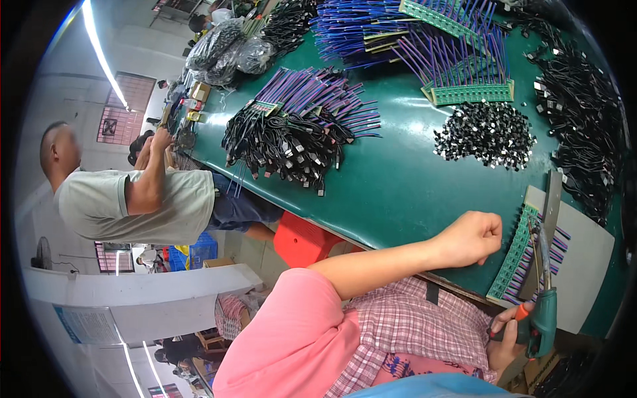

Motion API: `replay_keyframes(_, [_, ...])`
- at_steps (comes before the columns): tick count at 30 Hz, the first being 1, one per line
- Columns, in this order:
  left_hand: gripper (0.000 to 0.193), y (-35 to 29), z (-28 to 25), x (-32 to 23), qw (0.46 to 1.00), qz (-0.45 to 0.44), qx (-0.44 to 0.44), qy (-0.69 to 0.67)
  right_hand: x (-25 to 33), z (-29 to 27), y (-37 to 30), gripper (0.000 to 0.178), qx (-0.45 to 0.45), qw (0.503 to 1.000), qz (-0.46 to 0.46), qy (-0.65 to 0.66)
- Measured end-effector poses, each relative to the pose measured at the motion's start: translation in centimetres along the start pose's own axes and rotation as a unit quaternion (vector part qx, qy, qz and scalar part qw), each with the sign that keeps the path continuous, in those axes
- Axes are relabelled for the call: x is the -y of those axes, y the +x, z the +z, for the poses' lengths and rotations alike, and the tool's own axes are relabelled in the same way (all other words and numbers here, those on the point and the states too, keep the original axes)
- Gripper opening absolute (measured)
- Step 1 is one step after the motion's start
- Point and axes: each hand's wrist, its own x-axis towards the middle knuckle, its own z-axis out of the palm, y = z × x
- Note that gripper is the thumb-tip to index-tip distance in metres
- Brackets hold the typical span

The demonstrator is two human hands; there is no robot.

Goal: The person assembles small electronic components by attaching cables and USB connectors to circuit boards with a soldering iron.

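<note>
My right hand [507, 335] grips the handle of a green soldering gun [544, 315] with an orange trigger. Its metal nose points at a row of green circuit boards [509, 268] with purple and dark wires. A flat grey metal bar [552, 199] lies across the wires. Both rest on a pale grey sheet [587, 245]. To the left of the boards, my left hand [468, 239] is curled closed over the table's near edge. Its fingertips are turned away, so what they may hold is hidden.
On the green table [391, 179] lie a heap of small black connectors [484, 134], black cables [580, 126] at right, a bundle of wired cables [285, 136], and wired board panels [471, 91] at the back. A red stool [302, 240] and another person [146, 199] are at left.
</note>
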Motion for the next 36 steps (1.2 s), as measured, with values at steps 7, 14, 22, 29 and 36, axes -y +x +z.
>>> replay_keyframes(7, [0.010,0.0,-1.2,-1.4,1.000,0.020,-0.002,-0.017,-0.3,0.6,0.9,0.044,0.009,1.000,0.009,0.024])
replay_keyframes(14, [0.012,-10.0,-23.6,-8.3,0.462,0.205,-0.601,0.619,0.4,0.1,1.0,0.042,-0.054,0.997,-0.052,0.014])
replay_keyframes(22, [0.022,-12.8,-24.2,0.0,0.423,0.102,-0.633,0.640,3.3,1.9,1.4,0.023,0.030,0.989,0.096,-0.110])
replay_keyframes(29, [0.022,-15.2,-27.3,-6.4,0.428,0.059,-0.652,0.624,2.8,3.0,2.5,0.026,0.035,0.990,0.046,-0.130])
replay_keyframes(36, [0.016,-15.2,-25.1,-3.7,0.464,0.211,-0.668,0.542,1.7,2.8,2.5,0.041,-0.019,0.997,-0.037,-0.069])
